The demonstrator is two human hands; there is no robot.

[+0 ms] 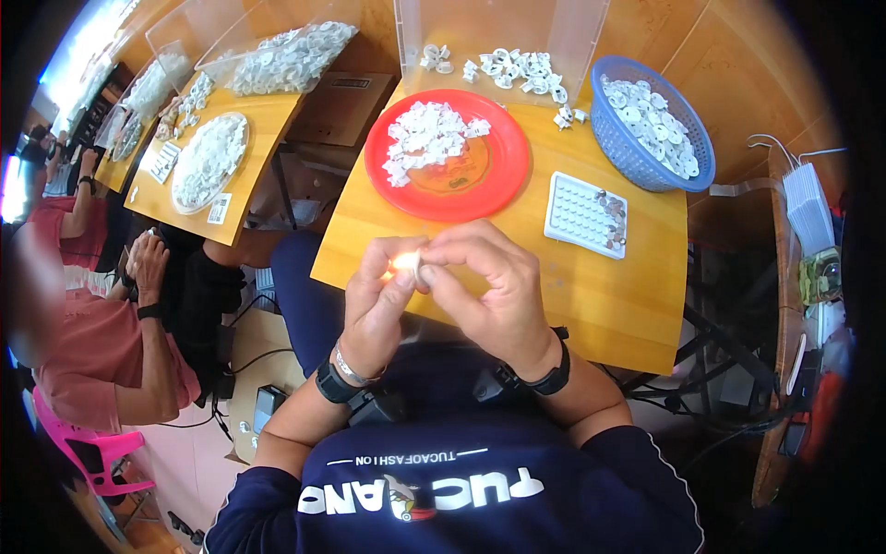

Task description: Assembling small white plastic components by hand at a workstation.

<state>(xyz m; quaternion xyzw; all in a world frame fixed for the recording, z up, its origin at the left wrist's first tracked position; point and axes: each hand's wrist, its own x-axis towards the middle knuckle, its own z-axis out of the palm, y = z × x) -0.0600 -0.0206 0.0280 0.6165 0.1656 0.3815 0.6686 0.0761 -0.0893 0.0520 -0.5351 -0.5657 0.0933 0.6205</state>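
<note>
Close in front of me, above the near edge of the wooden table, both hands meet at a small white part. A bright warm light glows at it, between the fingers of my left hand. My right hand pinches the same part from the other side with thumb and fingertips. Fingers and glare hide most of its shape. Just beyond the hands is a red plate with a heap of small white plastic pieces. To its right lies a white tray with rows of round pockets and several small coin-like discs.
A blue basket of round white pieces stands at the far right corner. A clear plastic bin with loose white rings is at the back. On the left, a person sits by another table bearing similar white parts.
</note>
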